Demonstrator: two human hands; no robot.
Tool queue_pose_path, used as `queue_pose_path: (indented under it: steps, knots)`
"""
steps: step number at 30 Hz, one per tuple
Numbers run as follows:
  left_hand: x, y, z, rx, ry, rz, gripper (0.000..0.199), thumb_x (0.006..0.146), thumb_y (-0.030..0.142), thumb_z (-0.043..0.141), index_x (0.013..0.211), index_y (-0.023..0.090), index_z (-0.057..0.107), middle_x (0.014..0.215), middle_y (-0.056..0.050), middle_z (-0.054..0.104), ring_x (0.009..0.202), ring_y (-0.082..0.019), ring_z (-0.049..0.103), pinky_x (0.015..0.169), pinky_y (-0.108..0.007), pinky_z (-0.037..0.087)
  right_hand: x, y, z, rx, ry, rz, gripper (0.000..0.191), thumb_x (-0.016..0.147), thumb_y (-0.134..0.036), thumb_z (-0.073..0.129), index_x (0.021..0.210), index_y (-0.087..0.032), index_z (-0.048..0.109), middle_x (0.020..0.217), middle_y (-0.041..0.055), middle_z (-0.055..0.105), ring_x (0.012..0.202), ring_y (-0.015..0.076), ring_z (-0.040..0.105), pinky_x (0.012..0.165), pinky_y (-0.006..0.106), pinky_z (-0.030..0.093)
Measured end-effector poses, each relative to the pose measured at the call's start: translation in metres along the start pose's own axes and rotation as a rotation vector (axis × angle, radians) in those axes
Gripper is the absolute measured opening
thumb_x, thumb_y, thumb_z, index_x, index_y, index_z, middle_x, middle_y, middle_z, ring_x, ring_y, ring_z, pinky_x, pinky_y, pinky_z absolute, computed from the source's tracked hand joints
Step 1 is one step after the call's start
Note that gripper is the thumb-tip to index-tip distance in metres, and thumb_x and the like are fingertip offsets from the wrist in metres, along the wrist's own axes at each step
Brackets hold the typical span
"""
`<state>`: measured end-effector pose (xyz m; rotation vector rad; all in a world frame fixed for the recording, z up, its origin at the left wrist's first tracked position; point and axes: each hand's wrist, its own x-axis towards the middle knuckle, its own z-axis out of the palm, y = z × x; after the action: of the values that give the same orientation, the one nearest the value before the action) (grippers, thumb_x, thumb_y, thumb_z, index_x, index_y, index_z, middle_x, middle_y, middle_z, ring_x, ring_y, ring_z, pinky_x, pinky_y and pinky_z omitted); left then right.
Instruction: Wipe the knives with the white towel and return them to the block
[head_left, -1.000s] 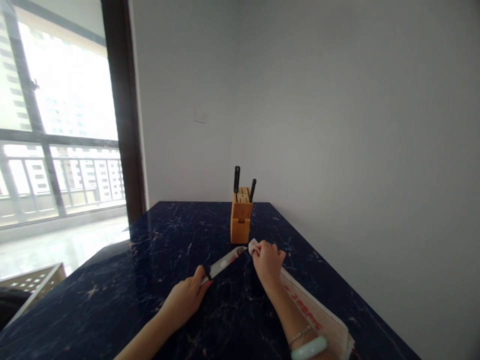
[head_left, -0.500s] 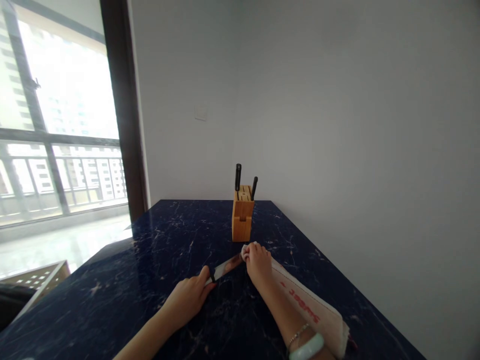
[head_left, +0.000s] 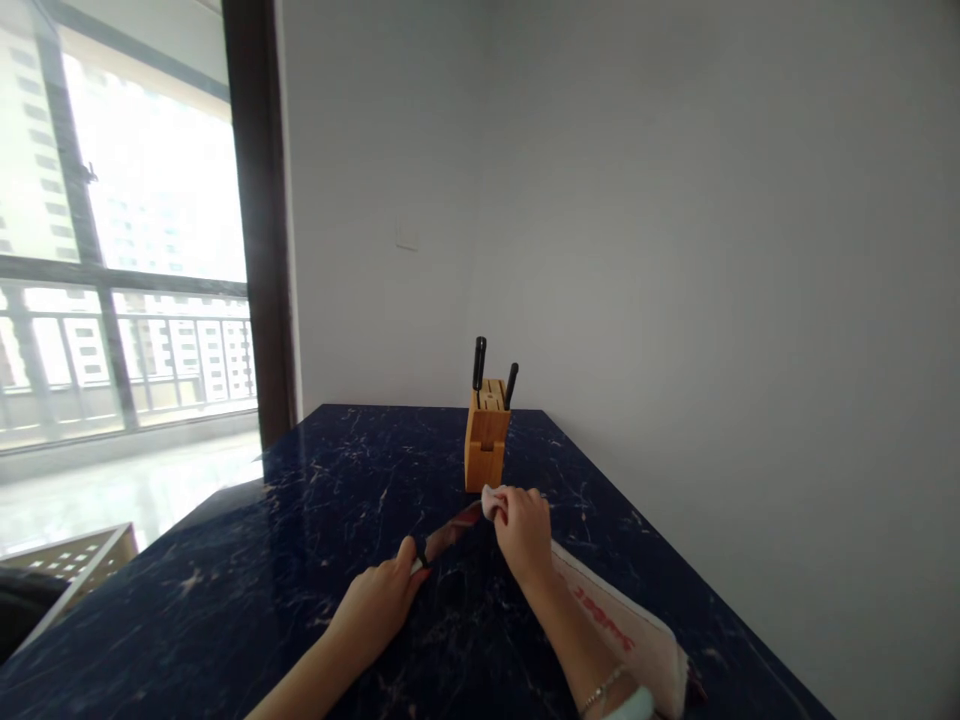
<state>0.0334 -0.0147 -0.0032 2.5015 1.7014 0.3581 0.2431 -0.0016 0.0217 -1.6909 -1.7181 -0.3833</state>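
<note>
My left hand (head_left: 386, 592) is closed round the handle of a knife (head_left: 450, 533), whose blade points up and to the right. At the blade's tip, my right hand (head_left: 523, 525) pinches a bunched end of a pale cloth (head_left: 619, 620). The rest of the cloth, with red lettering, trails beneath and beside my right forearm toward the near right. Just beyond my right hand, a wooden knife block (head_left: 486, 452) stands upright with two black-handled pieces in its top.
The dark blue marbled table (head_left: 360, 470) meets a grey wall on the right. A perforated light-coloured container (head_left: 90, 570) stands low at the left, below a bright window (head_left: 157, 220).
My right hand has shifted slightly right with the bunched cloth, near the blade's tip. The knife stays in my left hand, its blade now looking darker. The view has shifted slightly.
</note>
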Motion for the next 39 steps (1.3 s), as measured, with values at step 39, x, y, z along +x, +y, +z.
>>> queue_pose_path:
  steps: [39]
  knots:
    - [-0.001, -0.004, -0.006, -0.001, -0.062, 0.105, 0.028, 0.087, 0.029, 0.025, 0.113, 0.018, 0.03, 0.093, -0.01, 0.065, 0.087, -0.024, 0.062, 0.07, -0.031, 0.043, -0.03, -0.061, 0.007, 0.286, -0.241, -0.225, 0.011, 0.07, -0.009, 0.05, 0.07, -0.019, 0.053, 0.08, -0.0001, 0.059, 0.084, 0.0146, 0.049, 0.075, 0.025, 0.031]
